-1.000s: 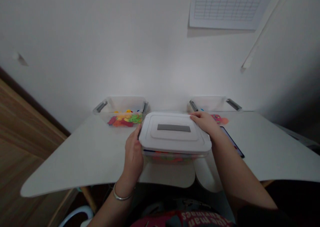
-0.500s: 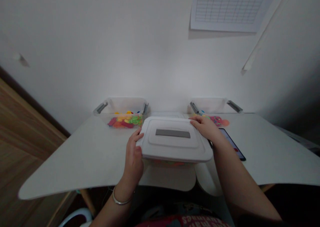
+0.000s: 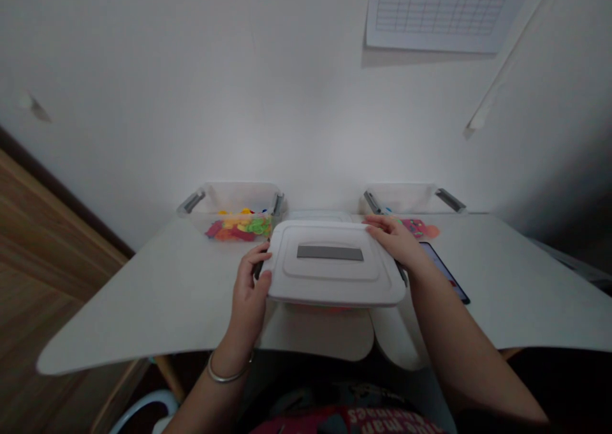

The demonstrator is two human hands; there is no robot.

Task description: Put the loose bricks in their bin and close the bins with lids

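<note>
A white lid (image 3: 329,265) with a grey strip covers a clear box right in front of me on the white table (image 3: 157,294). A thin band of coloured pieces shows under the lid's front edge. My left hand (image 3: 248,294) grips the box's left end, thumb and fingers curled over the lid's rim and a dark latch. At the far right corner of the lid lies my right hand (image 3: 394,239), fingers bent over the edge.
Two clear bins with grey handles stand at the wall: the left bin (image 3: 234,214) holds coloured pieces, the right bin (image 3: 406,201) has pink pieces beside it. A dark phone (image 3: 442,271) lies right of the box. Another white lid (image 3: 318,216) lies behind the box.
The box sank onto the table; its clear side is now nearly hidden under the lid. My left hand moved up to the lid's left rim. The right hand stayed at the far corner.
</note>
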